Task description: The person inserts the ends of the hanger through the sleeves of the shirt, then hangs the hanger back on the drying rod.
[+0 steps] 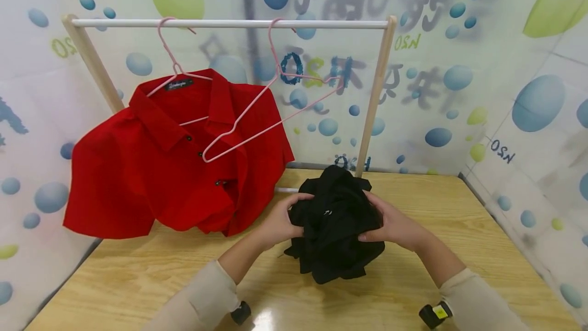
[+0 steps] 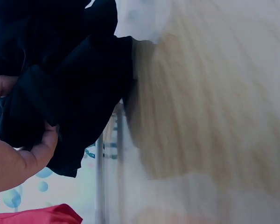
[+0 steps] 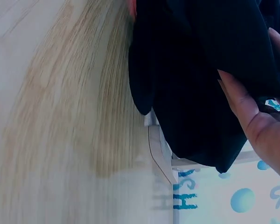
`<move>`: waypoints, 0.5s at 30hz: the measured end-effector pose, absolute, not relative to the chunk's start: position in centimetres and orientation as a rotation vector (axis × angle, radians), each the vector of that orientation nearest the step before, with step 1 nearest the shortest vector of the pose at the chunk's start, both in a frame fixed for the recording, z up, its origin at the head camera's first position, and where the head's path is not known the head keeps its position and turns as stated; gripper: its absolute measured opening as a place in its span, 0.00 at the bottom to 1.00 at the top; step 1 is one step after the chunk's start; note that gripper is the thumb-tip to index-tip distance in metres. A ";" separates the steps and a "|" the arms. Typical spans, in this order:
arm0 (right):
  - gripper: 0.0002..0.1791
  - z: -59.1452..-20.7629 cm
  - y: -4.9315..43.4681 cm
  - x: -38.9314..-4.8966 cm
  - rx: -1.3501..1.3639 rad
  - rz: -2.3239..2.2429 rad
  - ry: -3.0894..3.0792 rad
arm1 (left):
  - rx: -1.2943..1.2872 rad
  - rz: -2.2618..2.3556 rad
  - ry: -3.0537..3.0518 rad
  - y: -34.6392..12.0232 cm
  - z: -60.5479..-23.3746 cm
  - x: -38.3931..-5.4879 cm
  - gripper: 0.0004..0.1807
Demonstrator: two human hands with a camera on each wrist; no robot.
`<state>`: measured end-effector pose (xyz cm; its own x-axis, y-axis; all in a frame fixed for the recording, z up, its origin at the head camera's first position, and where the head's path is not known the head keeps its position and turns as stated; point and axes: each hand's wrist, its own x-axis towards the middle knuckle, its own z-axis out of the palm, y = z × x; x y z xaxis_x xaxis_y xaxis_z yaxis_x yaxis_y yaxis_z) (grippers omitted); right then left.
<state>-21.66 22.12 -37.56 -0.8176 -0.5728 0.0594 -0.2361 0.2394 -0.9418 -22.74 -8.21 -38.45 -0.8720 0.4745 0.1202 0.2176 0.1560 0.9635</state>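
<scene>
A bunched-up black garment (image 1: 337, 229) is held between both hands above the wooden table, its folds crumpled and several edges hanging down. My left hand (image 1: 282, 221) grips its left side, and in the left wrist view the fingers (image 2: 49, 144) curl into the fabric. From the other side my right hand (image 1: 392, 221) grips it, thumb at the front; the right wrist view shows the thumb (image 3: 240, 93) against the dark cloth. Behind and to the left, a red collared shirt (image 1: 184, 167) hangs on a pink hanger (image 1: 167, 47). A bare pink hanger (image 1: 257, 144) hangs beside it, overlapping the shirt.
A clothes rack with a white rail (image 1: 229, 24) and wooden posts (image 1: 378, 91) stands at the back of the wooden table (image 1: 459, 249). Patterned sheeting (image 1: 496, 91) with blue and green spots covers the walls behind and at the sides.
</scene>
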 end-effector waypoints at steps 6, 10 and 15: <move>0.54 -38.4 20.7 -22.4 -0.802 -1.534 2.208 | 0.630 1.734 2.319 -10.0 -39.5 -22.1 0.39; 0.53 -38.6 20.0 -22.9 -0.848 -1.458 2.246 | 0.601 1.693 2.408 -10.6 -39.9 -22.1 0.39; 0.51 -38.5 19.1 -24.0 -0.890 -1.395 2.273 | 0.611 1.588 2.566 -10.5 -40.5 -23.2 0.38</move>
